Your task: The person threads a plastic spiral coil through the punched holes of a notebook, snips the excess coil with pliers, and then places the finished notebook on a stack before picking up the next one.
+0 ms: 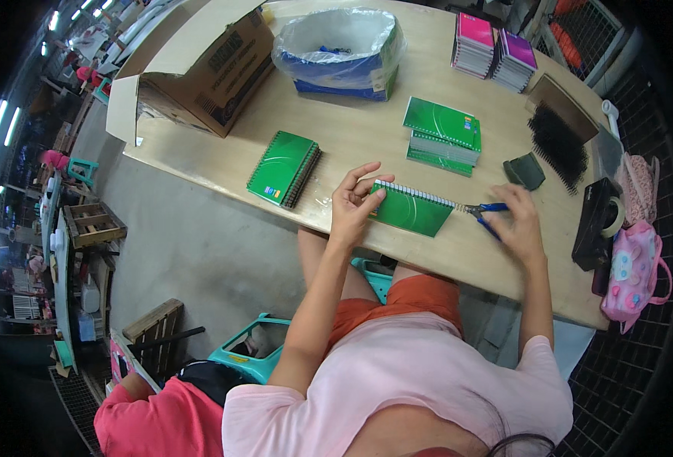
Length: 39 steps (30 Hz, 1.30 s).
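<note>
A green spiral notebook (414, 212) is tilted up at the table's near edge, its wire binding along the top. My left hand (352, 202) pinches its left end between thumb and fingers. At the other end of the binding, a bit of wire coil sticks out past the cover. The jaws of small blue-handled pliers (492, 207) meet that coil. My right hand (521, 225) is closed around the plier handles; whether the jaws grip the wire is too small to tell. To the left lies a stack of green notebooks (283, 167), and beyond the held one is another green stack (443, 126).
A plastic-lined blue bin (344, 80) and an open cardboard box (226, 76) stand at the back. Pink and purple notebooks (475, 42) lie far right. Nearer are a black brush (557, 145), a dark green block (524, 172) and a pink pouch (631, 270). A person in red (161, 415) sits lower left.
</note>
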Each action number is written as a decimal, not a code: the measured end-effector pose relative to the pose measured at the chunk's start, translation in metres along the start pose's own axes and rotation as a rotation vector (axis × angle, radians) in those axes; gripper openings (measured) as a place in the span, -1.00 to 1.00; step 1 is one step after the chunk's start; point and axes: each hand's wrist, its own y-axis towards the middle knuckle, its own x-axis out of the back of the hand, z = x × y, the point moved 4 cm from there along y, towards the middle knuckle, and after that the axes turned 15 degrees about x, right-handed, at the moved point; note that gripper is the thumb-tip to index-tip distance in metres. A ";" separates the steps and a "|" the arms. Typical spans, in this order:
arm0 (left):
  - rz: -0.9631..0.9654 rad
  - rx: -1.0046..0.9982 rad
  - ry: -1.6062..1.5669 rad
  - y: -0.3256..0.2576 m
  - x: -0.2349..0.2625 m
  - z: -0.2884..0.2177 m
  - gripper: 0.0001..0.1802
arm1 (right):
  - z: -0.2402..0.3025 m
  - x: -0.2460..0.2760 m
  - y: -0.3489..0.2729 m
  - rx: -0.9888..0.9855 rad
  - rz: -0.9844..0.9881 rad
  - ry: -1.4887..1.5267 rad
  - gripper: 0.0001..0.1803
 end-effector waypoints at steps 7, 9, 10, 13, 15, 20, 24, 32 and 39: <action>-0.063 -0.006 -0.008 -0.007 -0.005 -0.005 -0.47 | -0.005 -0.021 -0.036 0.044 -0.030 -0.080 -0.41; -0.076 -0.039 0.010 -0.009 -0.007 -0.008 -0.48 | -0.001 -0.014 -0.027 0.014 -0.057 -0.105 -0.44; -0.072 -0.037 0.005 -0.010 -0.010 -0.008 -0.48 | 0.011 -0.003 -0.012 0.045 -0.118 0.000 -0.46; -0.081 -0.052 0.042 -0.013 -0.013 -0.011 -0.48 | 0.045 0.012 0.033 0.228 -0.173 0.115 -0.47; -0.105 -0.016 0.099 -0.015 -0.013 -0.011 -0.46 | 0.067 0.014 0.060 0.379 -0.162 0.118 -0.47; -0.093 -0.017 0.115 -0.021 -0.015 -0.015 -0.47 | 0.117 0.013 0.100 0.859 -0.133 -0.170 -0.54; -0.122 0.040 0.109 -0.028 -0.013 -0.021 -0.43 | 0.127 0.008 0.112 0.945 -0.164 -0.170 -0.61; -0.092 0.035 0.110 -0.027 -0.011 -0.019 -0.42 | 0.129 0.003 0.115 1.079 -0.137 -0.289 -0.67; -0.200 -0.097 0.127 -0.036 -0.021 -0.021 -0.36 | 0.099 -0.010 0.111 0.453 0.315 0.260 -0.57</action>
